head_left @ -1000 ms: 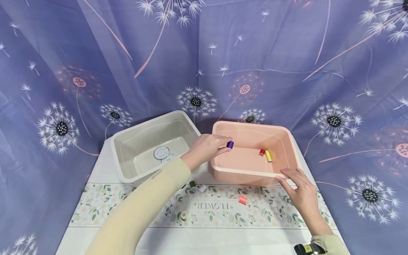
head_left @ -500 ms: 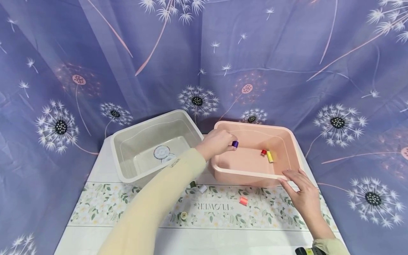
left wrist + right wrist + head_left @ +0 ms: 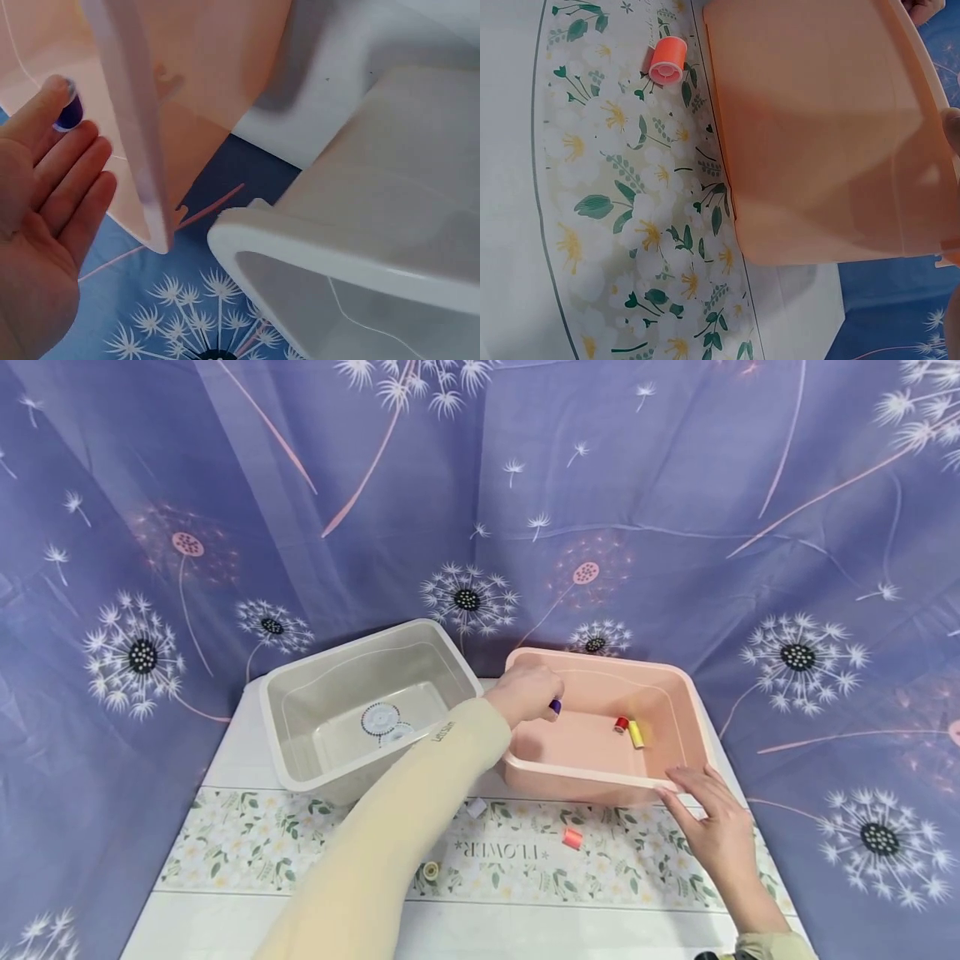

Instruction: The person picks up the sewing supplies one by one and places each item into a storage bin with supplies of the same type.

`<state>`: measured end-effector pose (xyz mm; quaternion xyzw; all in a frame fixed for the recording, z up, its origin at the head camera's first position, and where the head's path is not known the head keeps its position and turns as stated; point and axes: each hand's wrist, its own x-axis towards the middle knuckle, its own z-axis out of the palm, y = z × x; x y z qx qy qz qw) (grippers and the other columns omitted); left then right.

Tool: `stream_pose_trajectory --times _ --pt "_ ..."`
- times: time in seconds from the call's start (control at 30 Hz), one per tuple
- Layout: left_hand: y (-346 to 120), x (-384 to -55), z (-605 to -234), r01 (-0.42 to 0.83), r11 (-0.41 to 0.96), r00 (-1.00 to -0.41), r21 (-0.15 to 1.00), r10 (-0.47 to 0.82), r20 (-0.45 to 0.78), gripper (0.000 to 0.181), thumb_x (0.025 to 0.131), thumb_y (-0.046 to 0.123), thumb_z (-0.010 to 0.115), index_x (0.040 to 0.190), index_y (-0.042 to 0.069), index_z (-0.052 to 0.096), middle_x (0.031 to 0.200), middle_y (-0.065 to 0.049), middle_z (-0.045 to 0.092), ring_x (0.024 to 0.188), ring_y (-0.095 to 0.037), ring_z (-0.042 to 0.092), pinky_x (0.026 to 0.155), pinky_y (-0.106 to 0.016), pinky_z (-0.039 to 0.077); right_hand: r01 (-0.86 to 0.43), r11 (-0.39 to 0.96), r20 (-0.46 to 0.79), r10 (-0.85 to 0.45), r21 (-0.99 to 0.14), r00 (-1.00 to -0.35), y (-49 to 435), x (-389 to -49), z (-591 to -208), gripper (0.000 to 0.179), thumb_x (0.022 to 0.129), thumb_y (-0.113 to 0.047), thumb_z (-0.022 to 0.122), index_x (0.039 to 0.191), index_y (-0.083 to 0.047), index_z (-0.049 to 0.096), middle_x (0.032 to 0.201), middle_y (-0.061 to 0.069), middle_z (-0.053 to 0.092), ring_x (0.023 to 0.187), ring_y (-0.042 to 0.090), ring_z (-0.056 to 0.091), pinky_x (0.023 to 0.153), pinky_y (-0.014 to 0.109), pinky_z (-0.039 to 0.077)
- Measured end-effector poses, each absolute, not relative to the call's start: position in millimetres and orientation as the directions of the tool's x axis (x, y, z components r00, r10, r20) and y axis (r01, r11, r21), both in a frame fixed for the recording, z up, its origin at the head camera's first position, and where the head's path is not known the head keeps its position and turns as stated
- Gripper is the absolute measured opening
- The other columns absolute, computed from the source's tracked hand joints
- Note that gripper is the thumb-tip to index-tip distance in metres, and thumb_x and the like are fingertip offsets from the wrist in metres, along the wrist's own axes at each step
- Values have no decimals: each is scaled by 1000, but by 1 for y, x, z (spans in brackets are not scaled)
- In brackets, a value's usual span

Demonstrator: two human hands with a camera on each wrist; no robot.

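My left hand (image 3: 527, 692) reaches over the left part of the pink bin (image 3: 585, 783) and pinches a purple thread spool (image 3: 555, 706) between thumb and index finger. In the left wrist view the spool's purple side shows at the fingertips, the other fingers stretched out beneath. At the bin's front right corner my right hand (image 3: 716, 827) grips the rim, thumb outside and fingertips over the edge. Inside the bin lie a red spool (image 3: 621, 724) and a yellow spool (image 3: 637, 735), side by side near the right wall.
A grey bin (image 3: 330, 778) stands left, with round pin wheels (image 3: 380, 719) on its floor. On the flowered cloth in front lie a coral spool (image 3: 572, 838), a white spool (image 3: 476, 808) and a cream spool (image 3: 431, 871). A blue dandelion curtain (image 3: 480, 485) closes off the back.
My left hand has moved right and farther into the pink bin with the purple spool. Its sleeve now covers the dark green spool on the cloth. The right hand stays on the rim.
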<state>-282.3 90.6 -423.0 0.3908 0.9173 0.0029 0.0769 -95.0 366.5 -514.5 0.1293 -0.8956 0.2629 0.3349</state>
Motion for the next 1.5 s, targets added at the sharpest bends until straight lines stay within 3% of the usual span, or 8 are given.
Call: stream_pose_trajectory --times 0.23,0.6,1.07,1.5 --pt "99 -281 -425 669 739 -708 81 666 -233 20 80 36 79 80 22 65 80 10 61 79 -9 55 69 -25 48 -402 831 670 -47 -386 -741 367 -94 -515 38 72 -15 84 108 -12 74 102 14 72 101 27 67 110 42 38" --pt "107 -281 -426 662 749 -706 3 626 -330 20 76 29 83 81 22 64 81 11 63 78 -10 57 72 -23 50 -401 827 668 -42 -394 -743 363 -94 -514 39 70 -12 85 107 -11 74 101 15 72 100 27 67 111 41 38" --pt "107 -284 -427 655 755 -714 -33 603 -356 22 77 30 82 88 22 65 86 11 63 79 -9 57 71 -23 51 -400 829 677 -35 -391 -735 362 -95 -515 38 71 -14 85 107 -11 75 101 14 73 102 22 67 109 42 39" --pt "96 -276 -407 697 716 -695 -25 668 -266 23 80 43 76 86 24 65 83 11 61 81 -10 55 75 -26 48 -393 833 674 -34 -389 -738 362 -94 -515 41 68 -13 86 108 -14 75 101 13 73 106 14 66 110 38 39"
